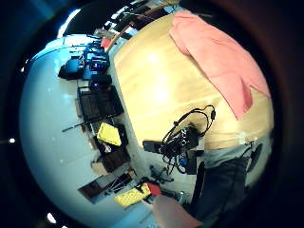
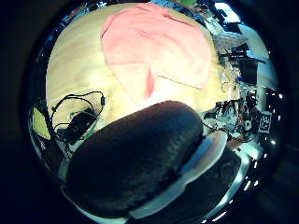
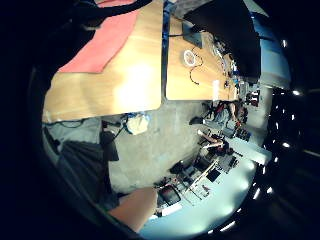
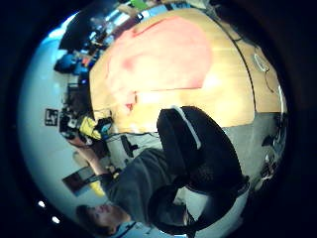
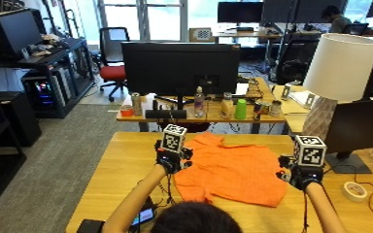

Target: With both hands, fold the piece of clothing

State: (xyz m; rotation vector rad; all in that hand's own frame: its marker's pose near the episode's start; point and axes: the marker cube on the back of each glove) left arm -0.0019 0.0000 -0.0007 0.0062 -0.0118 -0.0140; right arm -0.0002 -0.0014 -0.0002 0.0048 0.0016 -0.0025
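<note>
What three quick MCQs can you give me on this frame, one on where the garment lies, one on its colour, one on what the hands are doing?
1. Where does the shirt lie?
A. spread on the wooden table
B. draped over a chair
C. on the floor

2. What colour is the shirt?
A. blue
B. orange
C. white

3. What are the left hand and right hand doing?
A. both grip the shirt
B. one lifts a sleeve off the table
C. both raised at the shirt's two sides, holding no cloth

Answers: 1 A, it lies flat on the tabletop between the hands. 2 B, the outside view shows orange. 3 C, the palm views show the shirt lying ungripped on the table.
</note>
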